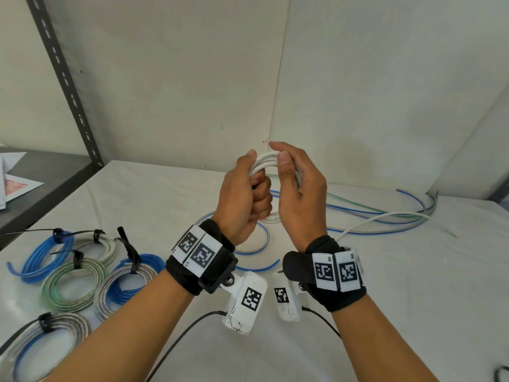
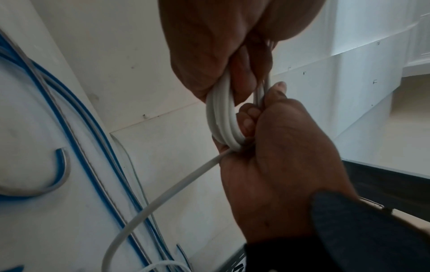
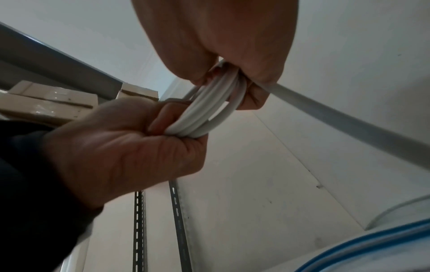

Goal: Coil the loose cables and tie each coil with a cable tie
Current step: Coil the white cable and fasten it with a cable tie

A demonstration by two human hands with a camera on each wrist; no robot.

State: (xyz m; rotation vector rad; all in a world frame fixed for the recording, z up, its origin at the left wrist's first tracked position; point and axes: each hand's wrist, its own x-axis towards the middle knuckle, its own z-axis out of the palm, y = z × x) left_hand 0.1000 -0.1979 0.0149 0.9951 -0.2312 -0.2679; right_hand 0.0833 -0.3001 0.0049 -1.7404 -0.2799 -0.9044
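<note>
White cable coil [image 1: 265, 161] btwn both hands

Both hands are raised above the middle of the table [image 1: 385, 312], the left hand [image 1: 243, 199] just left of the right hand [image 1: 300, 194], a coil of cable [image 1: 265, 161] held between them. The coil's loose end [image 1: 380, 217] trails right onto the table. Tied coils [image 1: 74, 282] lie near the table's left edge. Loose cables [image 1: 371, 213] lie behind the hands, toward the back right corner. A shelf [image 1: 41, 194] stands beyond the left edge.
</note>
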